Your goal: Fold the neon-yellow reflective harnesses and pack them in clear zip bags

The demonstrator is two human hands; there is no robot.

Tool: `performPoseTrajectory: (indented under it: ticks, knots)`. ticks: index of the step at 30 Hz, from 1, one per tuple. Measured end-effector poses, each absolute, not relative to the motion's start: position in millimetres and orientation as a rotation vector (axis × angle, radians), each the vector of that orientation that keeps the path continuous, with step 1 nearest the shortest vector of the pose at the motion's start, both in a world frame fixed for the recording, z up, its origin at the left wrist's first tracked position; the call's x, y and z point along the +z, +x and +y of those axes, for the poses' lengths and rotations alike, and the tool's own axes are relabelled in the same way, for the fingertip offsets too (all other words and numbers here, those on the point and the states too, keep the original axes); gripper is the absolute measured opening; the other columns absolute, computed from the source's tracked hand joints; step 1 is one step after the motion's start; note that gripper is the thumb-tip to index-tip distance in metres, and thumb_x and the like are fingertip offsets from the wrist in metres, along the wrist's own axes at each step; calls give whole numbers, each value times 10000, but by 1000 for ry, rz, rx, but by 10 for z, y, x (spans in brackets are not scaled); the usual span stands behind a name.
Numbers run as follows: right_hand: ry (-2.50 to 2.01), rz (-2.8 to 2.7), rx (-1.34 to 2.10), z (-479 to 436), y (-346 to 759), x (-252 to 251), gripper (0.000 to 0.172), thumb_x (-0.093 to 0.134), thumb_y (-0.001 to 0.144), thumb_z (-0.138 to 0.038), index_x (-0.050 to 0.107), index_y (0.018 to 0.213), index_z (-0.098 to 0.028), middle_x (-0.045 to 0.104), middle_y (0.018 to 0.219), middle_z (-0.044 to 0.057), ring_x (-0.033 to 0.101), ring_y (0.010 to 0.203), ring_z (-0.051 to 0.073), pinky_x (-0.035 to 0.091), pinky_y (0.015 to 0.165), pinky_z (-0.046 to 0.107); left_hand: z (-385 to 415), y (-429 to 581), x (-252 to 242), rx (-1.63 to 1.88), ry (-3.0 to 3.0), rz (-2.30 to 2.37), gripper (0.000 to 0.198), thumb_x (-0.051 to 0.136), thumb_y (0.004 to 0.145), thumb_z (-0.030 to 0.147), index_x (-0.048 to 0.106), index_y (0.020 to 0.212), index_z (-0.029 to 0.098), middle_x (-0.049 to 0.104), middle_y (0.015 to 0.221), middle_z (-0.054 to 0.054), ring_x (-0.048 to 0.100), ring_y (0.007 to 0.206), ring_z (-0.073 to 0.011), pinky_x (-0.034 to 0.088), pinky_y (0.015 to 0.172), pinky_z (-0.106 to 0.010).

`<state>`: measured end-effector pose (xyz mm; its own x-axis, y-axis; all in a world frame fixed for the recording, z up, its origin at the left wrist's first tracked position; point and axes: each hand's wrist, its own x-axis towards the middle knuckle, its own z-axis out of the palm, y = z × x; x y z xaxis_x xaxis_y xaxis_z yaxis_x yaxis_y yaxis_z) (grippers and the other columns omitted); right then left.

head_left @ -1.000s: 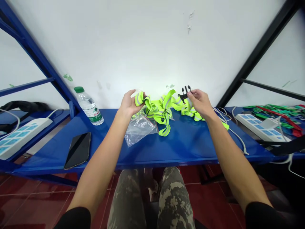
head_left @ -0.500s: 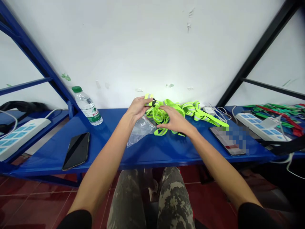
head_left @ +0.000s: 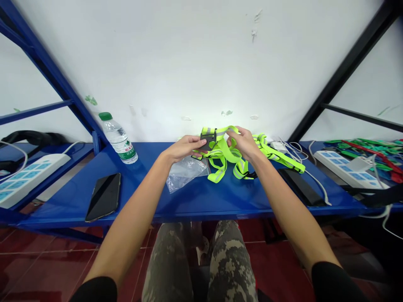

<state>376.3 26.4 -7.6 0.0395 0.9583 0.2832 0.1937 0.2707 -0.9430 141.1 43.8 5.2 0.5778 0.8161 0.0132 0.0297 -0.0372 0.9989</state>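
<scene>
A harness of neon yellow reflective straps lies in a loose tangle on the blue shelf, its upper part lifted by both hands. My left hand grips the strap's black plastic buckle from the left. My right hand pinches the neon strap just right of the buckle. A clear plastic zip bag lies flat below my left hand, apart from it. The far end of the harness stretches right across the shelf.
A water bottle and a black phone stand left on the blue shelf. A dark tablet, white cables and power strips lie right, with green lanyards behind. Black and blue uprights frame the shelf.
Both hands have drawn together at the middle and raised the buckle and strap. The buckle now sits between them, and the tablet's screen has gone dark.
</scene>
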Motion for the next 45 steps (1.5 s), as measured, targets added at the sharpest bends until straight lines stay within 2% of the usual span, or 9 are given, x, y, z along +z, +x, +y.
performPoseTrajectory:
  ticks: [4, 10, 13, 17, 23, 29, 35, 39, 45]
  knots:
    - [-1372, -1608, 430, 291, 3817, -122, 379, 688, 745, -429, 629, 1031, -188, 659, 968, 103, 630, 833, 250, 531, 749, 402, 477, 1429, 95, 927, 1156, 814, 199, 703, 737, 340, 706, 808, 154, 726, 865, -103, 660, 771, -198, 506, 721, -331]
    - [-1120, -1926, 118, 24, 3524, -176, 554, 666, 797, -417, 552, 1299, -211, 542, 1374, 139, 507, 1263, 310, 448, 1029, 468, 394, 1525, 317, 949, 908, 779, 200, 682, 635, 292, 547, 548, 172, 721, 824, -84, 653, 809, -195, 501, 748, -337]
    - [-1156, -2011, 151, 3, 3423, -242, 522, 619, 775, -254, 574, 1285, -155, 623, 1283, 152, 573, 1185, 318, 430, 1029, 477, 311, 1584, 409, 1000, 1020, 794, 248, 691, 631, 328, 516, 535, 180, 707, 800, -85, 630, 777, -187, 485, 730, -340]
    - [-1097, -1884, 545, 169, 3545, -298, 255, 476, 706, -131, 701, 824, -151, 733, 864, 76, 673, 897, 237, 493, 887, 382, 270, 1590, 441, 1164, 1090, 1031, 212, 652, 648, 339, 517, 580, 190, 616, 650, -41, 560, 692, -175, 447, 680, -328]
    - [-947, -1772, 1178, 414, 3684, -256, 117, 497, 618, -127, 571, 544, -179, 554, 492, -12, 604, 634, 160, 492, 777, 318, 321, 1590, 334, 1444, 1237, 1141, 173, 624, 677, 356, 570, 651, 194, 603, 629, -11, 570, 771, -187, 429, 832, -355]
    - [-845, -2391, 1259, 766, 3634, -187, 97, 560, 705, -143, 635, 643, -146, 649, 675, 12, 607, 700, 142, 476, 798, 303, 415, 1551, 214, 1261, 1344, 904, 396, 599, 748, 535, 609, 615, 162, 647, 659, -73, 627, 735, -200, 462, 781, -344]
    - [-752, -2693, 1345, 1104, 3785, -194, 233, 637, 829, -338, 690, 802, -112, 702, 777, 56, 639, 737, 157, 496, 752, 302, 533, 1554, 8, 1200, 1390, 802, 205, 789, 639, 279, 651, 707, 144, 639, 693, -18, 547, 587, -107, 416, 568, -251]
    - [-644, -2627, 1560, 1172, 3918, -306, 247, 643, 852, -357, 671, 916, -121, 694, 854, 53, 641, 772, 147, 501, 752, 295, 613, 1609, -101, 1159, 1348, 755, 385, 851, 631, 265, 480, 608, 166, 468, 527, 66, 386, 431, -35, 293, 441, -206]
    - [-613, -2569, 1690, 1183, 3927, -455, 283, 674, 842, -397, 656, 919, -125, 665, 881, 50, 608, 811, 144, 477, 749, 290, 646, 1621, -121, 1089, 1319, 755, 438, 861, 640, 295, 653, 1012, 195, 657, 786, 0, 529, 549, -72, 343, 452, -197]
